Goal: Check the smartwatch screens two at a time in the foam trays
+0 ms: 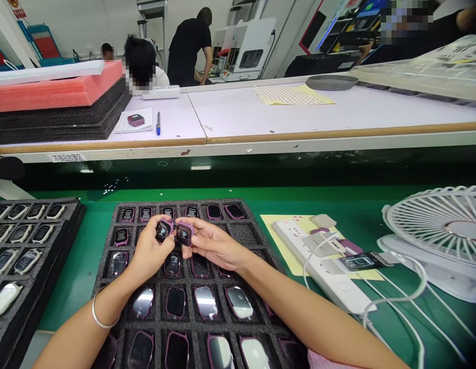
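Note:
Two purple smartwatch bodies without straps are held up side by side over a black foam tray [104, 266]. My left hand [150, 248] is closed on the left smartwatch [163, 230], thumb and fingers at its edges. The right smartwatch [184, 233] is pinched in my right hand [213, 243]. Both screens are lit with small graphics and face me. Below, the tray's compartments hold many more purple smartwatches, such as one dark-screened watch [176, 302]. Several along the far row show lit text. My hands and forearms hide part of the tray.
Left lies another foam tray [74, 215] of pale-cased watches. On the right are a white power strip [299, 246] with cables, a USB meter [361, 261] and a white fan [438, 230]. A raised shelf [238, 120] crosses behind, bearing foam sheets [57, 120]. People work beyond it.

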Tool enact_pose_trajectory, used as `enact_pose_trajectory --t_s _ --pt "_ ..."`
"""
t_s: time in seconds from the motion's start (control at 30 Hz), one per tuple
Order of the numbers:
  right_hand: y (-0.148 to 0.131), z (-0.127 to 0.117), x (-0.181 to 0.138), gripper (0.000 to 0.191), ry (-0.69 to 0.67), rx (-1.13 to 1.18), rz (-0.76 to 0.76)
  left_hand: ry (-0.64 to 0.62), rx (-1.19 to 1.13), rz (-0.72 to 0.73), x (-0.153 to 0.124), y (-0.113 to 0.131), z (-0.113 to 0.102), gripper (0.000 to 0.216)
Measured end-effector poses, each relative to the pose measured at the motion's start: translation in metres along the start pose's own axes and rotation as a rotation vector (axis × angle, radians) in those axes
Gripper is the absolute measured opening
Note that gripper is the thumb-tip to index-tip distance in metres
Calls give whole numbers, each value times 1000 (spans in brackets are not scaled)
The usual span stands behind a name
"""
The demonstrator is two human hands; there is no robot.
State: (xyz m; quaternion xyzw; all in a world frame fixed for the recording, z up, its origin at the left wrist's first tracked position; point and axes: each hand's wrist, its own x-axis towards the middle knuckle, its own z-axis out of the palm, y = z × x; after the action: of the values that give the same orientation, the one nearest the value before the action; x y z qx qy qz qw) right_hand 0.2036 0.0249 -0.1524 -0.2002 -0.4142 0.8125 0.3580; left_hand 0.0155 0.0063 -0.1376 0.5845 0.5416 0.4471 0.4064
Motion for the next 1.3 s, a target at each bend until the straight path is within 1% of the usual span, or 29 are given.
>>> enact_pose_trajectory --t_s 0.6,0.93,1.13,1.3 --pt "-2 2 -1 55 -7 -12 -11 3 -36 -15 0 3 2 34" --pt "-1 1 0 55 -9 9 -14 -8 -6 -9 0 4 0 35" --pt "-2 0 0 51 -53 26 -22 -27 -14 -24 0 7 0 40" --pt "-1 -1 1 50 -42 12 -15 -35 -23 -29 0 6 1 40"
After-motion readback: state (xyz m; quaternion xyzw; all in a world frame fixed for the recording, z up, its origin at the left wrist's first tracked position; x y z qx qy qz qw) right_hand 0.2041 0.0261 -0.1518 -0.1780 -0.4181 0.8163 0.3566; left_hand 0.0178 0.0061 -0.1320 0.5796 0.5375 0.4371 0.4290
